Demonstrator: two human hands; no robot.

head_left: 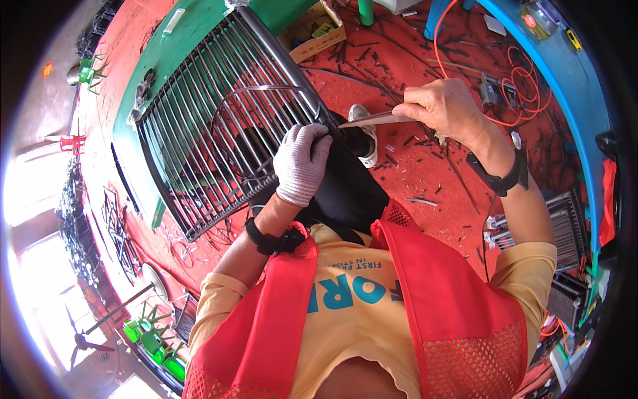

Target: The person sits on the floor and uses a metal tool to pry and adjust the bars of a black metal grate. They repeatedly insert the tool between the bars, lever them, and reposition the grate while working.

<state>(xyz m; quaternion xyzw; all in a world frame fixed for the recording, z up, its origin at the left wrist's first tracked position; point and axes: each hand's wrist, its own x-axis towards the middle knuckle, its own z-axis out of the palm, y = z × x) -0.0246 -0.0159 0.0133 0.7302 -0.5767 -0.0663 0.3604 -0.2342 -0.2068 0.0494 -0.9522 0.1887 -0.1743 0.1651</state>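
A dark frame (219,126) with many parallel slats leans in front of me at the left, its thick rail (282,56) running along the right side. My left hand (304,163), in a whitish knit glove, is closed over the near end of that rail. To its right, my bare right hand (444,110) pinches a flat, tapering greyish-brown strip (377,120) in closed fingers. The strip's other end reaches the rail beside my left hand. A thin dark band (266,88) arcs across the slats; whether it joins the strip, I cannot tell.
Under the frame is a green surface (149,80). Dark offcuts litter the red floor (425,179). A cardboard box (316,43) stands beyond the rail. At right are a blue table (571,80), an orange hose (531,100) and slatted panels (565,226). Green stools (153,342) stand lower left.
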